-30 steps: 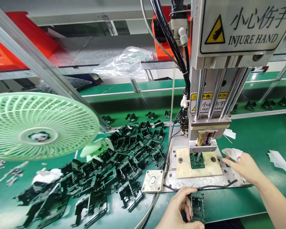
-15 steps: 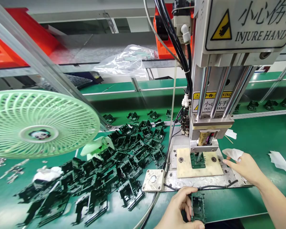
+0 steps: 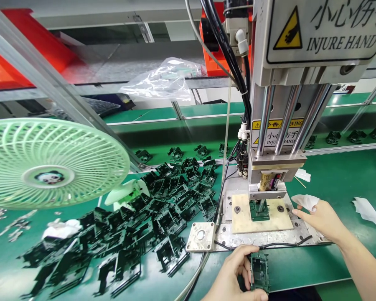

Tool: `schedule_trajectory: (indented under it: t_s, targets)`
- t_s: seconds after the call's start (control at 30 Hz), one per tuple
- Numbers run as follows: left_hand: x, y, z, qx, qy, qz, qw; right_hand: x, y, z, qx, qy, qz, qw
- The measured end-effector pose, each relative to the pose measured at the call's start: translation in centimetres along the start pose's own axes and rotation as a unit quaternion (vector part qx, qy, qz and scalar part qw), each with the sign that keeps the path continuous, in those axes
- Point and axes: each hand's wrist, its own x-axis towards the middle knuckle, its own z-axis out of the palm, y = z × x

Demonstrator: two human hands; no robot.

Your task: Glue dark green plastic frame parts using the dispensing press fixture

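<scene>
In my left hand point(image 3: 235, 274) a small black plastic frame point(image 3: 260, 271) is gripped between thumb and fingers, at the front edge of the bench. My right hand point(image 3: 321, 215) hovers beside the right side of the press base, its thumb and fingers apart, with nothing seen in them. White wrapping point(image 3: 305, 202) covers fingers of that hand. Another black plastic frame point(image 3: 259, 215) sits in the cream fixture plate point(image 3: 241, 225), and the press head point(image 3: 268, 184) is down over it. The press's lower tip is partly hidden inside that frame.
Many black frames point(image 3: 172, 217) lie heaped on the bench left of the press. A green fan point(image 3: 50, 159) stands at the left. More frames point(image 3: 357, 136) line the belt behind. Cables point(image 3: 203, 267) and a button box point(image 3: 201, 236) are beside the base; white tissue point(image 3: 368, 213) lies right.
Almost nothing differs. The view has shifted very slightly; both hands, the held frame and the lowered press head keep their places.
</scene>
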Motion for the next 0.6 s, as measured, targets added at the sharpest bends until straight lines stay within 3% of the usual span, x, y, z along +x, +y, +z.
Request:
schedule_trajectory:
  t_s: [0.3, 0.6]
  targets:
    - [-0.8, 3.9, -0.1, 0.016, -0.018, -0.026, 0.999, 0.0, 0.0, 0.0, -0.008, -0.003, 0.017, 1.000]
    - [-1.1, 4.6, 0.2, 0.026, -0.020, -0.012, 0.999, -0.2, -0.3, -0.3, -0.002, 0.006, 0.018, 1.000]
